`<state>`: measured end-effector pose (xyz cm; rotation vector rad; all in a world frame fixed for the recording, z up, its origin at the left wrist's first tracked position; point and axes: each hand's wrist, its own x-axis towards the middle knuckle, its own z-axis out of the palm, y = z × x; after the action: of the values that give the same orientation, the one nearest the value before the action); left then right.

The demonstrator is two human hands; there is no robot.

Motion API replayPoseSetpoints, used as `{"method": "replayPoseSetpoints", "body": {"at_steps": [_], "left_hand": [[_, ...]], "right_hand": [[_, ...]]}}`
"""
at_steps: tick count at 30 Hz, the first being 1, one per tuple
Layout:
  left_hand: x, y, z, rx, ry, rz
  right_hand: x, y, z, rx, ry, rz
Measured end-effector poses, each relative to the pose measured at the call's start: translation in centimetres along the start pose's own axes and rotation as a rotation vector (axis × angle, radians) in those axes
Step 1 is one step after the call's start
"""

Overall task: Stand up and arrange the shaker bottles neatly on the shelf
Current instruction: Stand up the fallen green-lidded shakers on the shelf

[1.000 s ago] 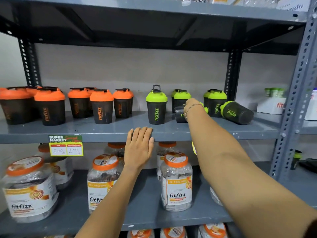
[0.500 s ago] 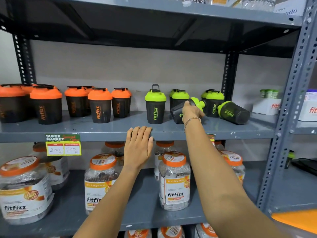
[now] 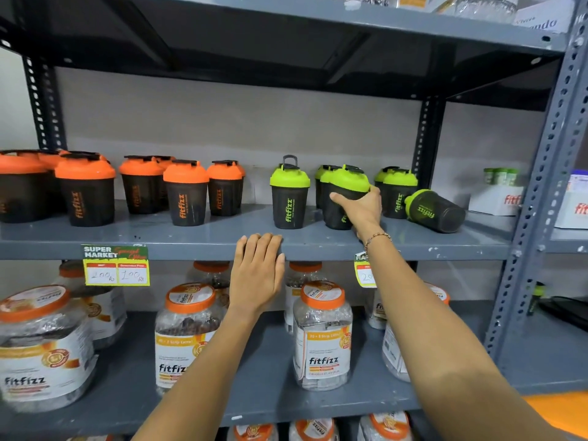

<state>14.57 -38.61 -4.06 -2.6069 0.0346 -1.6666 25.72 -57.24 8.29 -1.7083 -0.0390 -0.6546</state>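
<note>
Black shaker bottles stand on the grey middle shelf [image 3: 203,238]. Several with orange lids [image 3: 186,192] fill its left half. On the right are green-lidded ones: one upright with a raised loop [image 3: 289,197], some behind, and one lying on its side [image 3: 436,211] at the far right. My right hand [image 3: 361,206] grips a green-lidded shaker [image 3: 345,194] that stands almost upright, slightly tilted, on the shelf. My left hand [image 3: 256,273] lies flat against the shelf's front edge, fingers together, holding nothing.
Below are clear fitfizz jars with orange lids [image 3: 321,335]. Price tags [image 3: 116,265] hang on the shelf edge. A perforated grey post [image 3: 537,198] bounds the right side, with white fitfizz boxes [image 3: 496,198] behind it. The upper shelf sits close above the bottles.
My right hand has lifted the green-lidded shaker from lying on its side to nearly upright. The left hand stayed on the shelf edge. The view shifted slightly.
</note>
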Motion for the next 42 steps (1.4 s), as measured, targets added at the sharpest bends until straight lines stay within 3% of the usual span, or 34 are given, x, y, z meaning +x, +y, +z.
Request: {"method": "replayPoseSetpoints", "body": {"at_steps": [7, 17, 24, 31, 37, 42], "left_hand": [[0.1, 0.0, 0.0, 0.027, -0.004, 0.006], [0.1, 0.4, -0.3, -0.017, -0.024, -0.044], [0.8, 2.2, -0.9, -0.108, -0.033, -0.165], [2.3, 8.1, 0.4, -0.123, -0.071, -0.06], [3.6, 13.6, 2.7, -0.103, -0.069, 0.0], [3.5, 13.6, 3.7, -0.007, -0.022, 0.019]], "right_hand": [[0.4, 0.3, 0.9, -0.089, -0.077, -0.107], [-0.1, 1.1, -0.1, -0.091, -0.147, -0.057], [0.8, 1.6, -5.6, 0.012, 0.036, -0.006], [4.2, 3.3, -11.8, 0.074, 0.079, 0.014], [8.2, 4.2, -17.3, -0.261, 0.174, -0.178], [11.8, 5.2, -19.6, -0.482, -0.086, -0.068]]}}
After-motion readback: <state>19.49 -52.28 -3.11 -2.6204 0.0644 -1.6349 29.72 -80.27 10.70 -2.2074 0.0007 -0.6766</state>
